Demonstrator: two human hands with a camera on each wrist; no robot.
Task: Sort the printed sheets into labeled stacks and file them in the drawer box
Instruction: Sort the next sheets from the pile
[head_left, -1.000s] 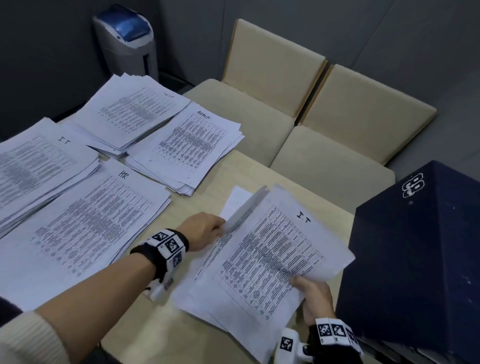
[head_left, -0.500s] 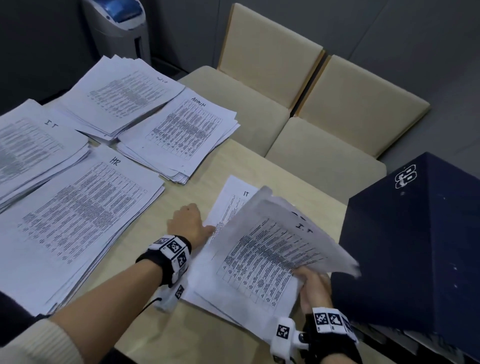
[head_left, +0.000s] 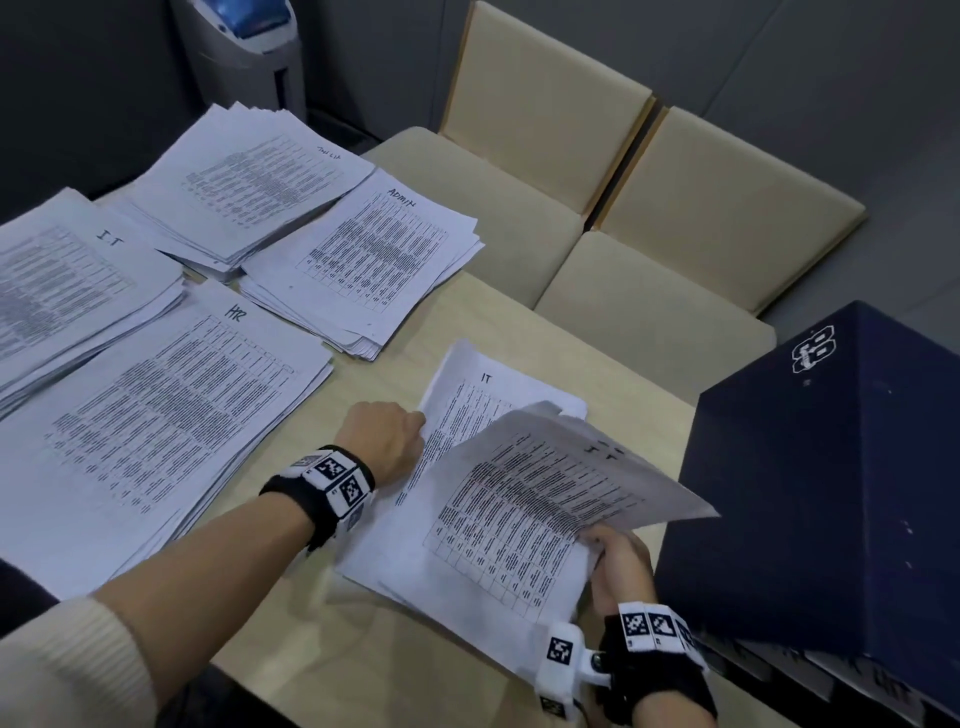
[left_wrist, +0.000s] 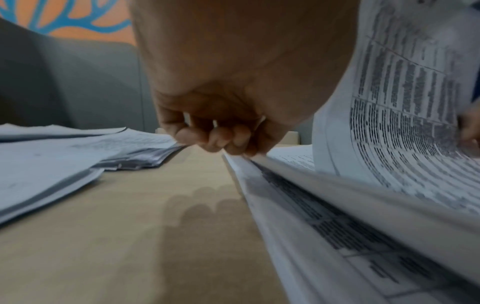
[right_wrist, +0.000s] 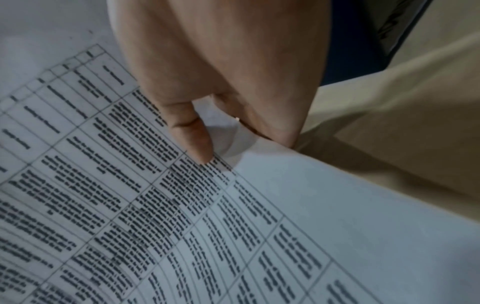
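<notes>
Two small bundles of printed sheets marked IT lie near the table's front right. My right hand (head_left: 602, 543) pinches the lifted top sheets (head_left: 535, 499) at their near right corner; the thumb (right_wrist: 197, 142) lies on the print, the fingers go underneath. These sheets tilt up over the lower IT sheets (head_left: 483, 384). My left hand (head_left: 387, 441) is curled, and its fingertips (left_wrist: 221, 142) grip the left edge of the lower sheets (left_wrist: 324, 226). The dark blue drawer box (head_left: 831, 467) stands at the right, close to my right hand.
Sorted piles cover the left of the wooden table (head_left: 291, 613): an IT stack (head_left: 67, 280), an HR stack (head_left: 156, 415), an ADMIN stack (head_left: 363, 260) and one more stack (head_left: 249, 176) behind. Two beige chairs (head_left: 545, 130) stand beyond the table; a grey bin (head_left: 244, 47) is at the back left.
My right hand has raised the top sheets and swung them right, uncovering the lower IT sheet. My left hand has let go of the top sheet's corner and sits at the lower sheets' edge.
</notes>
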